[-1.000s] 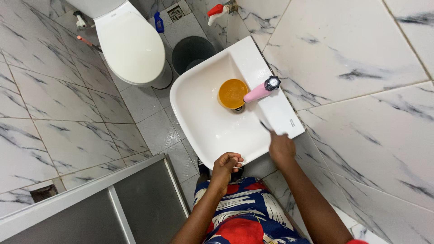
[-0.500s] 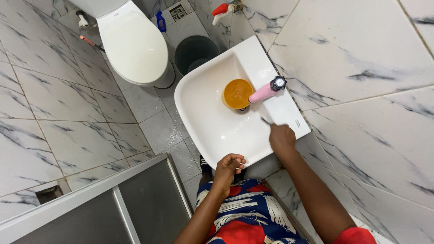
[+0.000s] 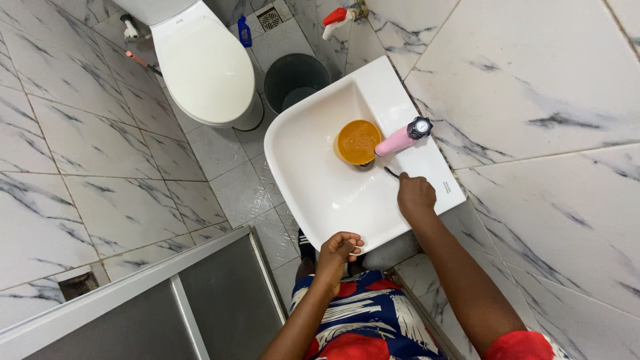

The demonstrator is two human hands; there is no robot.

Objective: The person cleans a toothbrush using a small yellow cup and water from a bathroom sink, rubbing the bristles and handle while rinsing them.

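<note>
gripping a thin dark tool, right hand rests on sink rim; left hand curled at front edge.

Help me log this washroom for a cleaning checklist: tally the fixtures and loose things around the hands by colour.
White: 2, the sink and the toilet
Orange: 1, the cup in the sink
Pink: 1, the tap
Dark grey: 1, the bin
Blue: 1, the bottle on the floor
Red: 1, the wall tap
Total: 7
</note>
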